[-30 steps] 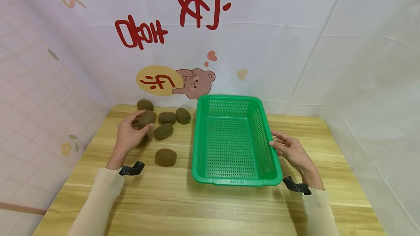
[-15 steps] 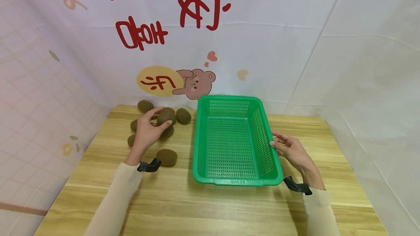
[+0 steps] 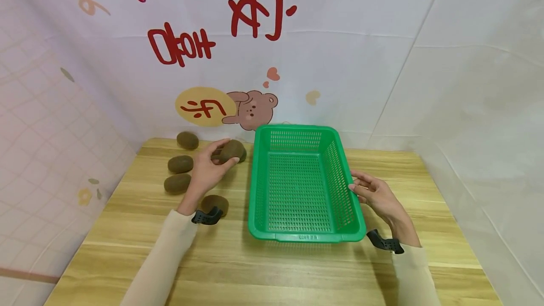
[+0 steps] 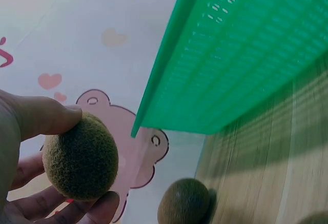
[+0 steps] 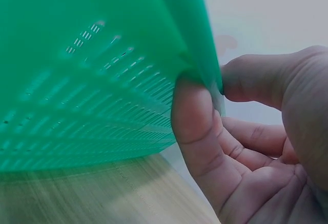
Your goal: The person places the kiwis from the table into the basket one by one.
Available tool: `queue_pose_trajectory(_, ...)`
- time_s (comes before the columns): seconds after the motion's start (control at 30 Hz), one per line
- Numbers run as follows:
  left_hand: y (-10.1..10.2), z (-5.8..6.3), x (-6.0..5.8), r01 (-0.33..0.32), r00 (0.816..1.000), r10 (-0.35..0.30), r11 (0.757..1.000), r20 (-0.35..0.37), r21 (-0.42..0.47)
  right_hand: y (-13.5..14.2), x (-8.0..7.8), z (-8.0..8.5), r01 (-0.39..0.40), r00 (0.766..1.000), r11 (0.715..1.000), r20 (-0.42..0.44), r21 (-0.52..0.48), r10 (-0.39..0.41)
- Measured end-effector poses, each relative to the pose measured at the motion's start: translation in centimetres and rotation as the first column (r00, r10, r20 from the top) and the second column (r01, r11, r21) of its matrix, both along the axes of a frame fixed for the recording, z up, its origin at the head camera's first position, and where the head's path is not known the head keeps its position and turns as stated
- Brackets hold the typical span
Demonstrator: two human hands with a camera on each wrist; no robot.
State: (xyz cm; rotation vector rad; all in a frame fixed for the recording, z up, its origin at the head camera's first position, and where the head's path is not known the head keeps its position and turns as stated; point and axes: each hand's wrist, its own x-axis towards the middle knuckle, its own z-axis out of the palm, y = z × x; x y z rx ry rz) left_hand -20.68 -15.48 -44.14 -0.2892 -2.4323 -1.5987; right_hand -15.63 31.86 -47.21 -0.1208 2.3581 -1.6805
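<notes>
My left hand [image 3: 208,166] grips a brown, fuzzy kiwi [image 3: 232,151] between thumb and fingers, raised above the table just left of the green basket [image 3: 306,237]. In the left wrist view the held kiwi [image 4: 82,157] hangs beside the basket's wall [image 4: 230,70], with another kiwi [image 4: 183,202] lower on the tabletop. On the basket's right side, my right hand [image 3: 380,197] pinches the rim. The right wrist view has the thumb outside the lip and a fingertip [image 5: 192,111] under it against the perforated wall [image 5: 102,106]. No fruit shows inside the basket.
Further kiwis lie on the wooden table [image 3: 255,277]: one at the back left [image 3: 187,140], two below it [image 3: 180,164], and one partly behind the left wrist strap [image 3: 215,202]. A printed white cloth [image 3: 348,60] stands behind the table.
My left hand has carried the kiwi rightward from the left group toward the basket, uncovering kiwis at the left. My right hand and the basket have stayed in place.
</notes>
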Motion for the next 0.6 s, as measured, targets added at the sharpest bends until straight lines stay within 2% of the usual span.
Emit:
queue_pose_trajectory(0.43,2.3,0.7,0.2,0.042,0.999,-0.041,0.999,-0.02,0.013,0.0,-0.1,-0.1,-0.009,1.0,1.0,-0.003,-0.007,0.009)
queue_pose_trajectory(0.6,3.2,0.9,0.2,0.066,0.997,-0.066,0.998,-0.032,-0.008,0.1,-0.1,-0.1,-0.01,1.0,1.0,-0.005,0.004,0.01)
